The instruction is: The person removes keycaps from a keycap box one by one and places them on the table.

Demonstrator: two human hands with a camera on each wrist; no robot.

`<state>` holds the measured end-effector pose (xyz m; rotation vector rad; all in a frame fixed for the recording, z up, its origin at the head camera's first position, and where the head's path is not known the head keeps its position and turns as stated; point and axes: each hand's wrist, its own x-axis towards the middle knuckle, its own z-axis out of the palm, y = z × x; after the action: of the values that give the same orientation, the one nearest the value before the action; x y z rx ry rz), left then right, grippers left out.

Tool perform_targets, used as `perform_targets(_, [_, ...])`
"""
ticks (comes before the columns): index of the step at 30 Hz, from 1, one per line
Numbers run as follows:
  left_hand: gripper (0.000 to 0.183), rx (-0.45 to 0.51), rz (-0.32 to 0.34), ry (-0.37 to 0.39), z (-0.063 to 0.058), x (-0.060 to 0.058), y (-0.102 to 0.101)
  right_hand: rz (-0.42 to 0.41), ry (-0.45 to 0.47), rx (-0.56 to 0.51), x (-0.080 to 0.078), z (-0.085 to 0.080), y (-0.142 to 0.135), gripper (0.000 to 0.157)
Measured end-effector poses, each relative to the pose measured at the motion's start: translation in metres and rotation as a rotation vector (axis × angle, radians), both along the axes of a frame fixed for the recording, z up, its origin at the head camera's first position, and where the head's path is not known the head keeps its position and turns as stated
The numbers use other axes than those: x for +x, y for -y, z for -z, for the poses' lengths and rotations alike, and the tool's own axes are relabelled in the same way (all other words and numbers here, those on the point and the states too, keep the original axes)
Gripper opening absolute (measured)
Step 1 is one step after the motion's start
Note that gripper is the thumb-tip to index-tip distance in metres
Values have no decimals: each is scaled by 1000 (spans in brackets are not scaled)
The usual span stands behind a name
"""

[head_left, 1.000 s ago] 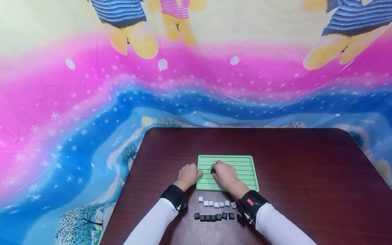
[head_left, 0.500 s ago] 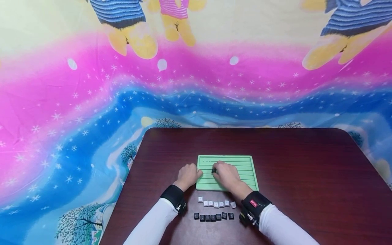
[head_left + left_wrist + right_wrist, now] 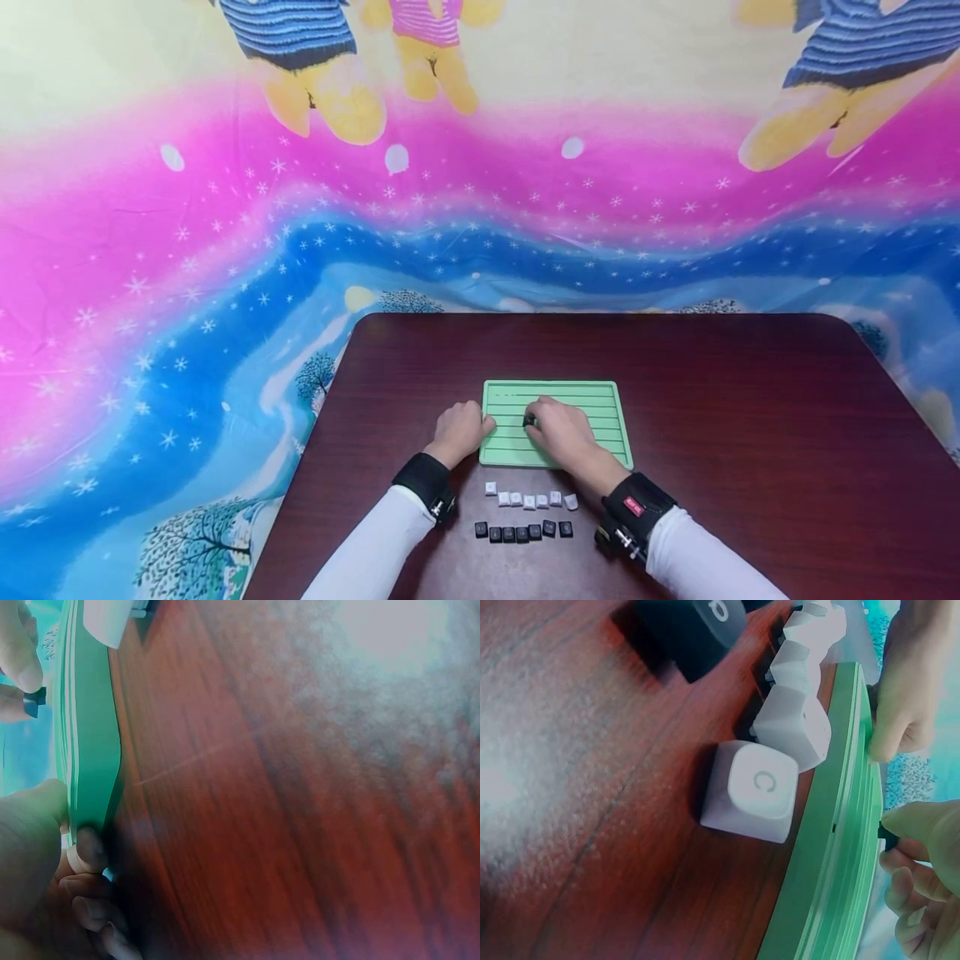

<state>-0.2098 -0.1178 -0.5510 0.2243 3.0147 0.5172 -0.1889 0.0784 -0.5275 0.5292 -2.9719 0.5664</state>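
My left hand (image 3: 461,433) grips the left edge of a light green ridged tray (image 3: 606,410), thumb on top of the rim and fingers curled beneath it, as the left wrist view shows. Over the tray's middle, my right hand (image 3: 567,432) pinches a small black keycap (image 3: 528,421) between thumb and fingertips. The same black keycap (image 3: 887,836) shows in the right wrist view, above the tray's rim. Most of it is covered by the fingers.
In front of the tray lies an uneven row of white keycaps (image 3: 529,502), one marked C. Nearer the body is a row of several black keycaps (image 3: 522,534). All rest on a dark red-brown table (image 3: 750,433) before a printed cloth backdrop (image 3: 480,192).
My right hand has shifted slightly to the right across the tray, carrying the black keycap with it. The left hand, the tray and both keycap rows stay put.
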Motion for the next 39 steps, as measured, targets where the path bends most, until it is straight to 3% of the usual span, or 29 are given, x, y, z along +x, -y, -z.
perform_targets(14, [43,3,2,13,-1,1,-1,-30,-60,7,7,-7,-3,12])
perform_targets(39, [43,12,4,11,1,0,0,-58,-89,32,20,-18,-9,15])
